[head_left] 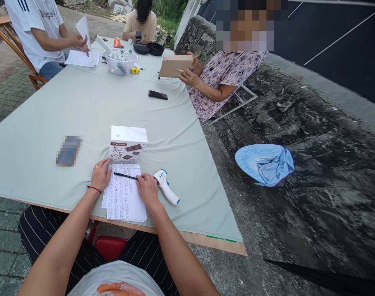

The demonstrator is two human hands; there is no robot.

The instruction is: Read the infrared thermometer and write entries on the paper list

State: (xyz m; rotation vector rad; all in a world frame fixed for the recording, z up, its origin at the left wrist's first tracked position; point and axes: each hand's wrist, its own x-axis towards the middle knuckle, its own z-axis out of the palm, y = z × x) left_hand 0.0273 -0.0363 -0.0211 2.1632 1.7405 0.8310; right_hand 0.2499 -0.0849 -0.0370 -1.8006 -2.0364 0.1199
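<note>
Pen (pixel 125 176) thin, black, in right hand (pixel 148 190) over printed sheets (pixel 123 197)

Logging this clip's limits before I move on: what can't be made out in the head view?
- Print on the paper sheets: too small to read.
- Object left of the white box: pixelated.
- Right hand grip on the black pen: fingers hide it.
- Left hand palm: pressed on the sheets.
- Contents of the clear bowl: too far.

Outdoor daylight. A table (pixel 51 123) under grey-green cloth stands on brick paving (pixel 2 94). Rough dark rock (pixel 313 135) lies right. Grass (pixel 167 10) grows behind.
</note>
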